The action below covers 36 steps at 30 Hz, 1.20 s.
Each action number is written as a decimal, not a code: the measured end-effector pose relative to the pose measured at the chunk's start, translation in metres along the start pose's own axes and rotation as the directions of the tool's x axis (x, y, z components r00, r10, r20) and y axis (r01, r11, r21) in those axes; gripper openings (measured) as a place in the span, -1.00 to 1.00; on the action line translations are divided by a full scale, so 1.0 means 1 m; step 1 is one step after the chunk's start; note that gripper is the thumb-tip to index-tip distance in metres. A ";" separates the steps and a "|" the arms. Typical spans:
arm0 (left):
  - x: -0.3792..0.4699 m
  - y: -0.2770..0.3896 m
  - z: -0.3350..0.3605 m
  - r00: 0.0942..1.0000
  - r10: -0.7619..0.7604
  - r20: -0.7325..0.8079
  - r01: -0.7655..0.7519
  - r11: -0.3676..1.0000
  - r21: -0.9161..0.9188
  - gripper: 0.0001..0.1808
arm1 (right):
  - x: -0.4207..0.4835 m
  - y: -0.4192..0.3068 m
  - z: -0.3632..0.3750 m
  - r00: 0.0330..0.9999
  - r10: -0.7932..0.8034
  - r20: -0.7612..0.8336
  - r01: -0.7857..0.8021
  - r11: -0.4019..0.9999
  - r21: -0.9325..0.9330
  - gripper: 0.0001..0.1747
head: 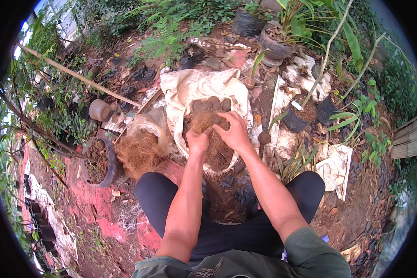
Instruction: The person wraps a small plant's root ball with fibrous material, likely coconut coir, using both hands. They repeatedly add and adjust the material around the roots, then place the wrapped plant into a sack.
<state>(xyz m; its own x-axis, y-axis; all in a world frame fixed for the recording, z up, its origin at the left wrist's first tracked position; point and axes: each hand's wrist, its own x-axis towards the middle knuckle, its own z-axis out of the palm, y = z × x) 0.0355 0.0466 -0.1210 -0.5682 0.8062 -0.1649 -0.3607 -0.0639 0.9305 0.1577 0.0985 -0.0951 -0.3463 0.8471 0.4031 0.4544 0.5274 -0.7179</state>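
Note:
Between my knees stands a white woven sack (201,83) with its mouth rolled open. Round brown balls (213,103) sit inside it, partly covered by loose fibre. My left hand (198,141) is over the sack, closed on a tuft of brown coconut-like fibre (202,121). Just right of the tuft is my right hand (234,131), thumb and forefinger spread near the strands; no firm grip shows. Left of the sack, a translucent plastic bag (158,120) lies on its side, with a large heap of the same fibre (139,153) spilling from its mouth.
A dark round pot (112,163) filled with dry litter stands left of the fibre heap. Behind it lies a small plastic tub (100,110). A wooden pole (80,75) slants in from the left. Black planter bags (295,120) with plants stand at right, near a white strip (275,107).

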 end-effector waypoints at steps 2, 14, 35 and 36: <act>-0.003 0.004 0.003 0.999 0.039 0.035 -0.042 0.995 0.090 -0.69 | 0.000 0.002 0.003 0.999 0.048 -0.012 -0.049 0.998 -0.032 -0.67; 0.016 -0.019 -0.010 0.988 0.147 0.036 -0.145 0.855 0.498 -0.77 | 0.010 0.023 0.012 0.923 0.379 -0.071 -0.348 0.898 0.269 -0.89; 0.006 -0.003 -0.010 0.995 -0.090 0.046 0.100 0.954 -0.283 -0.70 | -0.006 0.004 0.019 0.811 0.413 0.414 -0.583 0.615 0.531 -0.59; 0.003 -0.004 -0.007 0.987 -0.130 0.098 0.153 0.949 -0.274 -0.70 | -0.006 0.005 0.017 0.782 0.462 0.420 -0.624 0.568 0.537 -0.59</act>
<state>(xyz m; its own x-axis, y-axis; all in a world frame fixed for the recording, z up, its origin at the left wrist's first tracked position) 0.0305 0.0450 -0.1275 -0.4414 0.8611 -0.2521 -0.6321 -0.0990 0.7685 0.1483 0.0952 -0.1102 -0.4054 0.8780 -0.2545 0.0332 -0.2641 -0.9639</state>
